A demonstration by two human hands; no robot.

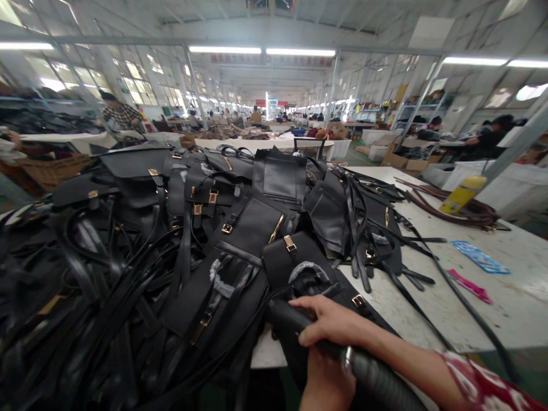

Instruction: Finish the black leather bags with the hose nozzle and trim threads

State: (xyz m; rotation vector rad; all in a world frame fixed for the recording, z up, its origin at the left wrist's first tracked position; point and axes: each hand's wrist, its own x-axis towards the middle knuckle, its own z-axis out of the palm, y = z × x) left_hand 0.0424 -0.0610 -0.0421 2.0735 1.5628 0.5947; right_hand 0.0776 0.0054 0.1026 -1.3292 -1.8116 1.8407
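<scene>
My right hand is closed over a thick black hose with a metal ring, and its dark nozzle end points left into a heap of black handbags. The arm, in a red patterned sleeve, comes in from the lower right. My left hand reaches up from below and under the hose, where its fingers are hidden. The nearest bag has a gold clasp and a wrapped handle, and it lies just beyond the nozzle.
Loose black straps fill the left. The white table holds a yellow bottle, brown straps, a blue packet, a pink item and a black cable. People work at tables behind.
</scene>
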